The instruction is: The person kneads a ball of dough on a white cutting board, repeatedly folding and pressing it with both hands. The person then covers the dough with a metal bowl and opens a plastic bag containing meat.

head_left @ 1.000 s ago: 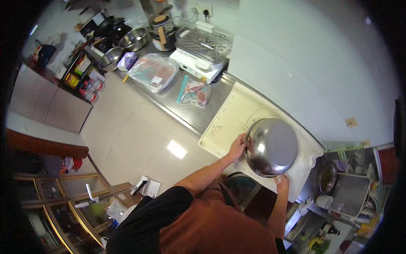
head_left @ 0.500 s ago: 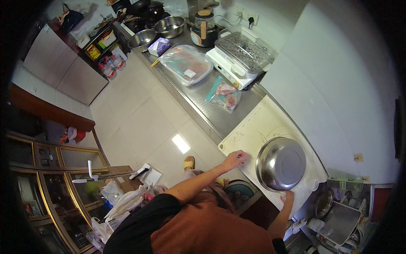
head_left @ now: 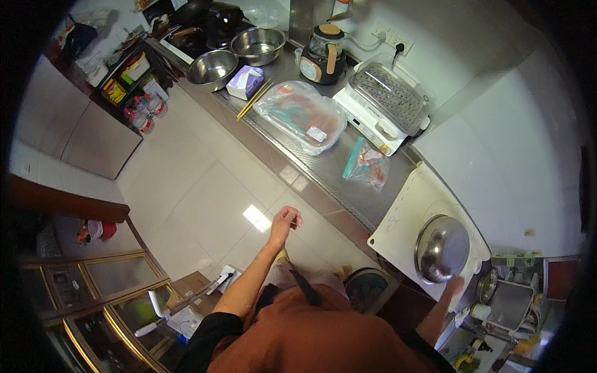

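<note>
My left hand point(head_left: 287, 219) hangs over the floor in front of the counter. It holds nothing, and its fingers are loosely curled and slightly apart. My right hand point(head_left: 455, 286) is at the near rim of a shiny steel bowl point(head_left: 446, 248). Its fingertips are blurred against the rim, so I cannot tell whether they grip it. The bowl rests upside down on a cream-coloured mat point(head_left: 404, 214) at the right end of the counter. Beyond the mat lies a clear zip bag of raw meat point(head_left: 371, 163) with a teal seal.
On the steel counter point(head_left: 348, 198) are a large plastic-wrapped package point(head_left: 301, 118), a white electric grill point(head_left: 387, 102), a glass-topped blender point(head_left: 323, 55), yellow chopsticks point(head_left: 254, 101), a purple tissue pack point(head_left: 245, 82) and two steel bowls point(head_left: 212, 69). A dish rack point(head_left: 510, 304) stands at right.
My left hand has moved left, away from the mat's edge to over the floor. My right hand stays by the upside-down bowl. The whole view has shifted, showing more of the counter.
</note>
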Tool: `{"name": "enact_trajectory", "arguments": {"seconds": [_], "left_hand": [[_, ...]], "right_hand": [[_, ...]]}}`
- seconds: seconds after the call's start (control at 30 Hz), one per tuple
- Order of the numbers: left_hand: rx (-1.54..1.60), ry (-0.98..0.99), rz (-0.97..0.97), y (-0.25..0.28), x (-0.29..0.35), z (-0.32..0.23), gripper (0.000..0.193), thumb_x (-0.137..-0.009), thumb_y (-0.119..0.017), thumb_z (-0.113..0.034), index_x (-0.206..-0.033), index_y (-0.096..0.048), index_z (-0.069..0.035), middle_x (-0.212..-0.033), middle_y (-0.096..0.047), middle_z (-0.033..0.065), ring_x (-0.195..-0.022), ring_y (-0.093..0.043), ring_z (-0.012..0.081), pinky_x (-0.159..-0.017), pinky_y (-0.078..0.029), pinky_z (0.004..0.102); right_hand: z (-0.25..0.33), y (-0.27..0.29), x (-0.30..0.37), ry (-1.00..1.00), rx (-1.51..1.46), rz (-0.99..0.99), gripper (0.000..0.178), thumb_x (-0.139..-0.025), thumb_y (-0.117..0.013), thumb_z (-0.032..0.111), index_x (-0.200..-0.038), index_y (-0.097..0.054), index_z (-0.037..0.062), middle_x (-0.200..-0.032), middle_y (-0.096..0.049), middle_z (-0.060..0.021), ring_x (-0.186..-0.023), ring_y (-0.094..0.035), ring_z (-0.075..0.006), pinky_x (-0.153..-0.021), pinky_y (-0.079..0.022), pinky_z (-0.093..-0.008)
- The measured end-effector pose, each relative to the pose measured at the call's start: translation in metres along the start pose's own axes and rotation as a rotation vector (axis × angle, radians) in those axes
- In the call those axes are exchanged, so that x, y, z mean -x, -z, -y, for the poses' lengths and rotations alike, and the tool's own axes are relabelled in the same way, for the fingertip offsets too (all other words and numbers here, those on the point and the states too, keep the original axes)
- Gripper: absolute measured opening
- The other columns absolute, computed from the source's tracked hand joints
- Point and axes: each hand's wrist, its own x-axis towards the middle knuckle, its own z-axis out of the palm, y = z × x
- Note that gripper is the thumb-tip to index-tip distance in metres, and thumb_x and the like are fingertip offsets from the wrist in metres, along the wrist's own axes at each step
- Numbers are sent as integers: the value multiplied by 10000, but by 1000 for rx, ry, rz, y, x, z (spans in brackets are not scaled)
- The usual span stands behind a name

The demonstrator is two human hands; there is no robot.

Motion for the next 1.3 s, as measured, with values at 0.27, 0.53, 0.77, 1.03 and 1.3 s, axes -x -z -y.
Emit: {"name": "enact_trajectory", "arguments": {"seconds": [0.27, 0.53, 0.77, 1.03, 1.3], "left_hand": [[122, 90, 134, -3, -37, -76, 237, -1019, -457, -233, -826, -480, -98, -643, -502, 18, -537, -460, 98, -499, -348, 253], [-66, 185, 508, -109, -47, -82, 372, -1049, -463, -344, -748, -448, -126, -599, -462, 2, -507, -415, 84, -465, -325, 249], [-302, -159, 891, -209, -67, -59, 200, -1005, -529, -225, -875, -534, -72, -772, -539, 11, -638, -488, 114, -578, -412, 275], [-1019, -1127, 1170, -296, -60, -48, 465, -844, -660, -42, -1301, -578, -75, -1339, -534, 163, -1194, -548, 315, -1010, -453, 461], [-679, -701, 782, -213, -192, -117, 243, -852, -625, -48, -1093, -655, -38, -1046, -635, 193, -1042, -605, 391, -933, -485, 465]], "right_hand": [[254, 132, 0, 49, -677, 365, 311, -893, -674, 269, -827, -602, -27, -707, -612, -176, -615, -577, -295, -573, -450, -440], [323, 198, -30, 27, -994, 264, 219, -968, -594, 237, -934, -590, 20, -835, -573, -53, -742, -542, -174, -633, -446, -350], [335, 191, -42, -332, -1503, 648, 254, -973, -562, 210, -1098, -626, -1, -1071, -618, -101, -992, -573, -199, -870, -461, -346], [353, 162, -66, 292, -360, 576, 397, -907, -600, 245, -1208, -603, -14, -1145, -649, -254, -1077, -619, -407, -914, -486, -479], [489, 128, -36, 548, -695, 749, 286, -946, -559, 278, -1044, -704, 52, -1078, -675, -193, -999, -646, -378, -874, -508, -472]]}}
